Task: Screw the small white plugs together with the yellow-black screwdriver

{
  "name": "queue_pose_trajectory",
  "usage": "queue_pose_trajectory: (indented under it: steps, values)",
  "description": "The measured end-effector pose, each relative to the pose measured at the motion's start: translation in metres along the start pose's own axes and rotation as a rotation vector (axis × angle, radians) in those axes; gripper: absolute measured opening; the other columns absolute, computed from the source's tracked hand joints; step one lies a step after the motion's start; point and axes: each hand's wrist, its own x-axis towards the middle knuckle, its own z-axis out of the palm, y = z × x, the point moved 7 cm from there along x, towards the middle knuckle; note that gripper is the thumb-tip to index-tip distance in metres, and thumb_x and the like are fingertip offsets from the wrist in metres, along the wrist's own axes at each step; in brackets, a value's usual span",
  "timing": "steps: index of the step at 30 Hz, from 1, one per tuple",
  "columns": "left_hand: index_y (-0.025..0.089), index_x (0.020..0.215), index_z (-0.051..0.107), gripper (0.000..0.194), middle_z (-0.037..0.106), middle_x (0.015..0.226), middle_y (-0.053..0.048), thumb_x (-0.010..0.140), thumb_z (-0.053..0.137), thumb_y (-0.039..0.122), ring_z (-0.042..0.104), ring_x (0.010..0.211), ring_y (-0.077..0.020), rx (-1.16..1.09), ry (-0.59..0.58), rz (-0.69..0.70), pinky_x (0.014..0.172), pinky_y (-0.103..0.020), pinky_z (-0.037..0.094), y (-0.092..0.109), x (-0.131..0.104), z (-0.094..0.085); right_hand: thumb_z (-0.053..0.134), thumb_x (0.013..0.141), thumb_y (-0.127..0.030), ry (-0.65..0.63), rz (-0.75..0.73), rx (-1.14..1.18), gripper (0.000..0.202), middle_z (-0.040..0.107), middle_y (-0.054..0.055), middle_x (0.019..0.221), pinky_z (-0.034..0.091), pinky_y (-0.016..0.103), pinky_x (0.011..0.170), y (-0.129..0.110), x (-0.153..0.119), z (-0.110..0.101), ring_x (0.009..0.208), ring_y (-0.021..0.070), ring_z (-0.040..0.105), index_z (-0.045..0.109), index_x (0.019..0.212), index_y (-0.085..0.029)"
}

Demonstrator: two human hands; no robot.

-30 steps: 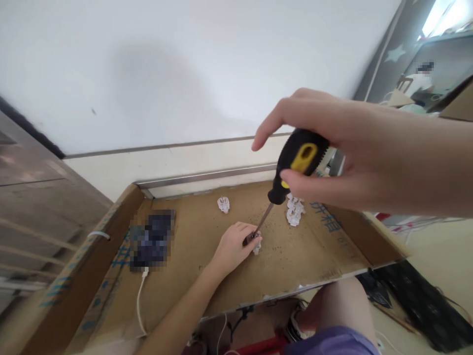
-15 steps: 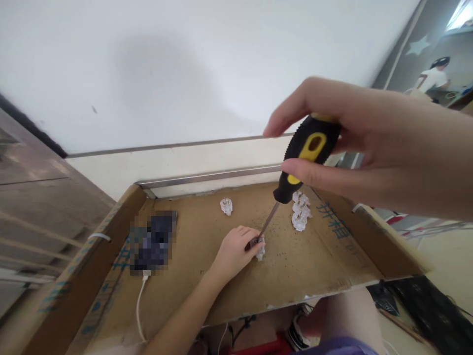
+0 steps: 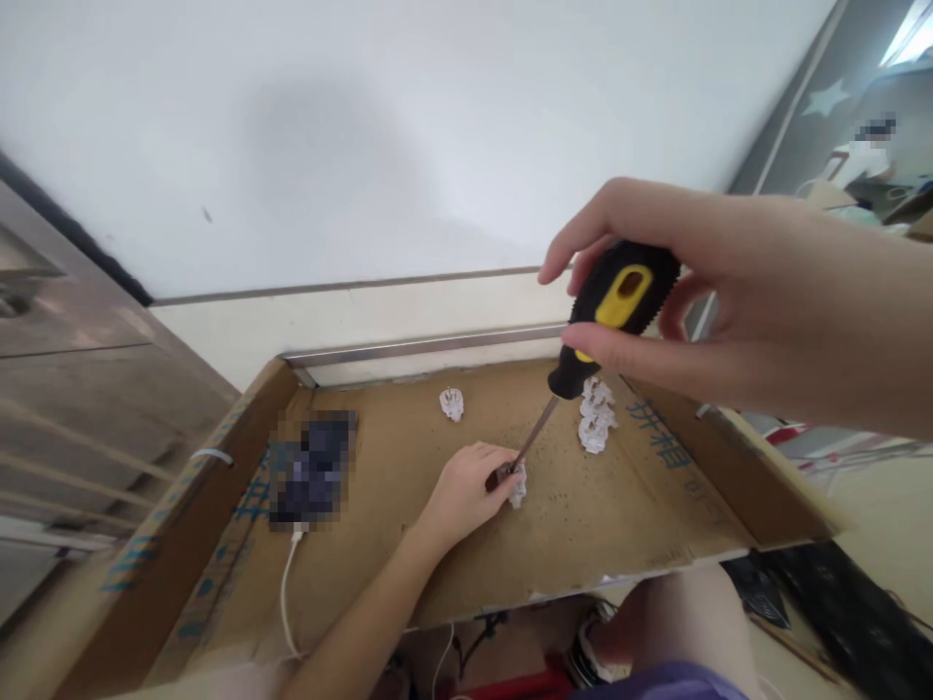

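My right hand (image 3: 677, 301) grips a screwdriver (image 3: 619, 301) with a black and yellow handle, tilted so its shaft runs down and to the left. The screwdriver's tip meets a small white plastic plug part (image 3: 517, 486) on the cardboard. My left hand (image 3: 470, 491) pinches that part between thumb and fingers, which hide some of it. A similar white part with metal prongs (image 3: 452, 403) lies farther back. To the right sits a cluster of several white parts (image 3: 598, 418).
A cardboard tray (image 3: 350, 564) with raised sides holds these things. On its left lies a dark, pixelated device (image 3: 317, 467) with a white cable (image 3: 284, 593). Dark specks dot the cardboard. A white wall (image 3: 400, 146) rises behind; another person (image 3: 864, 156) is at far right.
The right hand and screwdriver handle have shifted slightly right, with the fingers opened a little around the handle. The left hand keeps its hold on the white part. The view has moved slightly.
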Motion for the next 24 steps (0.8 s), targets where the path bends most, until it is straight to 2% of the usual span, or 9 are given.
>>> queue_pose_trajectory:
  steps: [3,6,10,13,17,20,24]
  values:
    - [0.022,0.096,0.064,0.014,0.070,0.098,-0.002,0.084,0.058,0.024,0.062,0.091,-0.0188,-0.007,0.001,-0.007,0.083,-0.033,0.046,0.000,0.000,0.000,0.059,0.075,-0.033,-0.024,-0.045,-0.006,0.036,0.057,-0.007,0.077,0.036,0.019,0.040,0.003,-0.001,0.001,0.056,0.0075,0.051,0.046,0.108,-0.035]
    - [0.022,0.096,0.064,0.014,0.070,0.098,-0.003,0.084,0.057,0.024,0.062,0.091,-0.0190,-0.023,0.006,-0.010,0.083,-0.034,0.047,0.000,0.000,-0.001,0.058,0.078,-0.039,-0.015,-0.074,-0.079,0.027,0.056,-0.005,0.082,0.039,0.023,0.045,-0.001,-0.004,0.000,0.055,0.0070,0.049,0.050,0.103,-0.035]
    - [0.022,0.099,0.064,0.017,0.069,0.099,-0.004,0.085,0.057,0.027,0.062,0.092,-0.0194,-0.037,0.022,-0.022,0.084,-0.035,0.049,-0.002,-0.001,-0.002,0.059,0.076,-0.027,-0.023,0.002,-0.076,0.026,0.055,-0.005,0.085,0.043,0.025,0.052,-0.005,-0.008,-0.003,0.060,0.0071,0.051,0.052,0.100,-0.034]
    - [0.022,0.102,0.063,0.020,0.069,0.099,-0.004,0.085,0.057,0.028,0.063,0.091,-0.0186,-0.040,0.034,-0.044,0.084,-0.034,0.050,-0.004,-0.003,-0.002,0.061,0.071,-0.024,-0.012,0.036,-0.031,0.027,0.057,-0.005,0.084,0.042,0.023,0.049,-0.003,-0.010,-0.004,0.063,0.0089,0.054,0.053,0.096,-0.032]
    - [0.022,0.103,0.062,0.021,0.067,0.102,-0.004,0.083,0.058,0.027,0.062,0.094,-0.0178,-0.041,0.043,-0.051,0.086,-0.032,0.050,-0.005,-0.003,-0.002,0.062,0.068,-0.028,0.082,-0.003,-0.026,0.027,0.058,-0.006,0.082,0.035,0.021,0.040,-0.003,-0.011,-0.011,0.062,0.0106,0.057,0.054,0.094,-0.032]
    - [0.021,0.101,0.063,0.019,0.067,0.102,-0.004,0.083,0.059,0.028,0.061,0.096,-0.0179,-0.018,0.079,-0.029,0.087,-0.032,0.049,-0.002,-0.003,-0.007,0.062,0.071,-0.024,0.051,0.087,-0.040,0.027,0.059,-0.007,0.087,0.035,0.023,0.042,-0.006,-0.013,-0.013,0.069,0.0110,0.059,0.054,0.095,-0.032]
    - [0.021,0.096,0.064,0.015,0.068,0.097,-0.005,0.084,0.057,0.028,0.061,0.091,-0.0181,0.012,0.120,-0.009,0.084,-0.033,0.048,0.000,-0.002,-0.011,0.063,0.076,-0.020,-0.009,0.186,-0.039,0.027,0.059,-0.007,0.092,0.041,0.029,0.054,-0.014,-0.016,-0.017,0.079,0.0139,0.060,0.052,0.098,-0.031]
